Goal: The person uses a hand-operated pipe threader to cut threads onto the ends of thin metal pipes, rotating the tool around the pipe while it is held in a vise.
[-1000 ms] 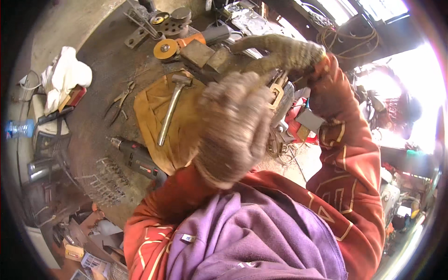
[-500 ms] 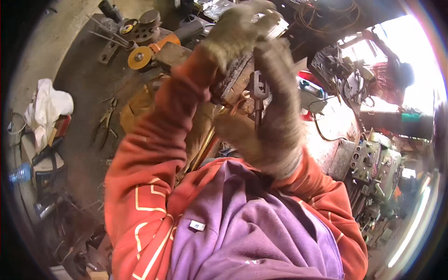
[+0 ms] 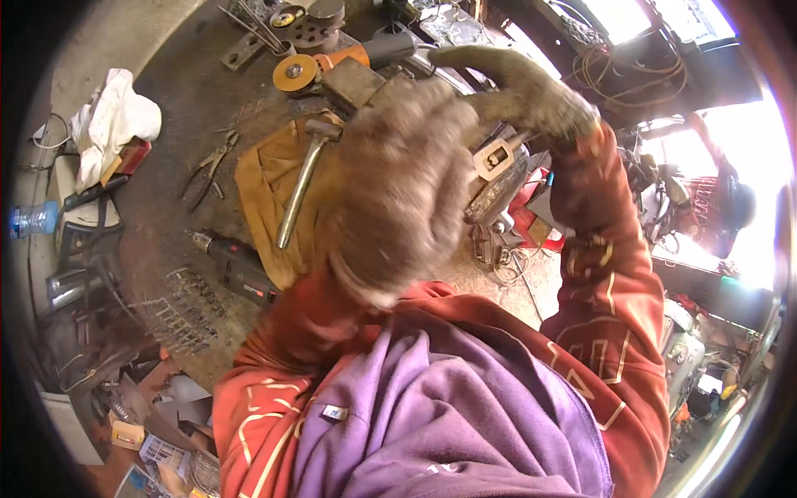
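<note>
My left hand (image 3: 398, 191), in a grey-brown work glove and blurred by motion, is closed in front of my chest. From its right side sticks out a metal piece with a slotted window (image 3: 495, 159); the rest of the piece is hidden by the glove. Just above, my right hand (image 3: 531, 95), gloved too, stretches its fingers leftward with a gap between them. The slotted piece lies below its palm, and I see nothing gripped in that hand. Left of my left hand, a hammer (image 3: 303, 183) rests on a tan cloth or leather piece (image 3: 257, 174).
An orange angle grinder (image 3: 340, 56) with a yellow disc lies at the far side. Pliers (image 3: 212, 170), a dark power drill (image 3: 237, 266) and many small metal pieces (image 3: 178, 315) lie to the left. Coiled wire (image 3: 627, 75) hangs at upper right. Another person (image 3: 706, 203) is in the right background.
My left hand has come down and nearer my chest. My right hand has moved up and right, away from the slotted piece it was around. The hammer and drill have come into sight.
</note>
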